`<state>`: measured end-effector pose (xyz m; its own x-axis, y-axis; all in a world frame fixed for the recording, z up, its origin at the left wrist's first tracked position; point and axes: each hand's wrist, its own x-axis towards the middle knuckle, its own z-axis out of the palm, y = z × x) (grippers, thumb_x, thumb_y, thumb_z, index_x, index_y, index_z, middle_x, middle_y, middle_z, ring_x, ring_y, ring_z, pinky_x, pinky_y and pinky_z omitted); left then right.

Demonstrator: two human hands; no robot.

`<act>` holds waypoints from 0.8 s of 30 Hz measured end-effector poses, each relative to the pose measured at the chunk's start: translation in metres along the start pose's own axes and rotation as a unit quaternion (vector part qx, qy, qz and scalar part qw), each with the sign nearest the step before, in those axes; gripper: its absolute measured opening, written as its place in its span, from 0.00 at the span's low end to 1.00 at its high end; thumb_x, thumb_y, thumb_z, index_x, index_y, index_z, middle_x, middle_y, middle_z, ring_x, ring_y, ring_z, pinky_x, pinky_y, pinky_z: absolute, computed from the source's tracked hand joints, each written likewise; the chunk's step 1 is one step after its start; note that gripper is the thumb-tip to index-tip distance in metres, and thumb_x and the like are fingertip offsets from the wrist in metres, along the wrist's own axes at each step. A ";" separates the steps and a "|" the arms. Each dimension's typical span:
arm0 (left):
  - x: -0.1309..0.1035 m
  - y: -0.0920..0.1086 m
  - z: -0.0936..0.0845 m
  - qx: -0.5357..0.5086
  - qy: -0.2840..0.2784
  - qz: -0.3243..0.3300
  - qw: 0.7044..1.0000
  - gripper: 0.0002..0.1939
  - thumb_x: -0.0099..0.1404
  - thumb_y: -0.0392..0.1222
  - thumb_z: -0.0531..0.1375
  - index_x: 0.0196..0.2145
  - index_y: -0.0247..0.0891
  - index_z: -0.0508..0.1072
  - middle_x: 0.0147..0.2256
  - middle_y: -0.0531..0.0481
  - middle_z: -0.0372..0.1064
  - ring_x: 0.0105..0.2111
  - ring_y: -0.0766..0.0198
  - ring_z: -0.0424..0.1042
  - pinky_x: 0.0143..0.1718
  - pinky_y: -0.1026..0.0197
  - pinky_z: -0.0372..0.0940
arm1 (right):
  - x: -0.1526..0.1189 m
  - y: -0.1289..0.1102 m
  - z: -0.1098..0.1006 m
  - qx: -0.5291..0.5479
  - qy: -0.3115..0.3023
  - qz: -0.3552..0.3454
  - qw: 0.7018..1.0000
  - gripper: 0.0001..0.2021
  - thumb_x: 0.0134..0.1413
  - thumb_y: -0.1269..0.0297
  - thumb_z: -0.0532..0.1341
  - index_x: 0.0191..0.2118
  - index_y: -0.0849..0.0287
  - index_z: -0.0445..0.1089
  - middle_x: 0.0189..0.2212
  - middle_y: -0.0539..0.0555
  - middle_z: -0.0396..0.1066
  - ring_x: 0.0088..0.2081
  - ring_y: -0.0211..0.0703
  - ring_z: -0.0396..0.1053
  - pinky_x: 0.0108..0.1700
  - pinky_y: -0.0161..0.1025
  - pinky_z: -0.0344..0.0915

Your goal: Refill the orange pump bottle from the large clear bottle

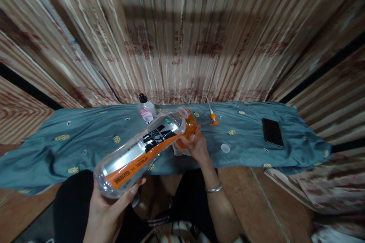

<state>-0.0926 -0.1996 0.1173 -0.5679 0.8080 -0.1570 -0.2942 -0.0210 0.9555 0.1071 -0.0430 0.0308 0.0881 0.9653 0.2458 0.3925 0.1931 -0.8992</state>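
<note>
A large clear bottle (139, 152) with a silver, black and orange label lies tilted in my left hand (111, 207), which is wrapped round its base end. Its neck points up and right, against the top of a smaller orange bottle (189, 127). My right hand (196, 145) grips that orange bottle from the right, fingers closed round it. Whether liquid passes between the two cannot be made out. Something white (181, 150) shows beneath the orange bottle. An orange pump head with a white tube (212, 117) lies on the blue cloth to the right.
Behind the large bottle stands a clear bottle with a black cap and pink label (147, 112). A round white lid (225, 148) and a black phone (272, 132) lie on the blue patterned cloth (242, 129). Patterned curtains (182, 45) hang behind.
</note>
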 end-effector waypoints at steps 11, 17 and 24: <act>-0.001 0.004 0.002 0.016 0.003 0.001 1.000 0.49 0.41 0.41 0.81 0.62 0.47 0.72 0.45 0.52 0.82 0.38 0.56 0.82 0.38 0.62 0.81 | 0.001 -0.003 -0.001 0.002 -0.003 0.003 1.000 0.28 0.51 0.60 0.71 0.57 0.56 0.64 0.47 0.58 0.80 0.47 0.55 0.80 0.50 0.50 0.76; -0.001 0.003 0.002 0.021 0.007 0.006 1.000 0.50 0.40 0.42 0.81 0.61 0.47 0.72 0.46 0.51 0.82 0.38 0.56 0.82 0.37 0.61 0.81 | 0.001 -0.005 -0.001 0.010 -0.002 0.006 1.000 0.26 0.51 0.60 0.71 0.55 0.55 0.64 0.47 0.58 0.80 0.47 0.53 0.80 0.51 0.49 0.76; 0.007 -0.003 -0.009 0.024 -0.007 0.001 1.000 0.53 0.39 0.40 0.81 0.63 0.45 0.70 0.44 0.49 0.83 0.37 0.54 0.83 0.37 0.59 0.82 | 0.000 -0.006 -0.001 0.010 -0.005 0.017 1.000 0.29 0.51 0.58 0.71 0.57 0.55 0.63 0.48 0.58 0.80 0.48 0.54 0.80 0.51 0.50 0.76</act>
<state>-0.1023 -0.1993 0.1114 -0.5584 0.8157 -0.1514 -0.2548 0.0050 0.9670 0.1056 -0.0440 0.0371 0.0925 0.9732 0.2107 0.3714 0.1627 -0.9141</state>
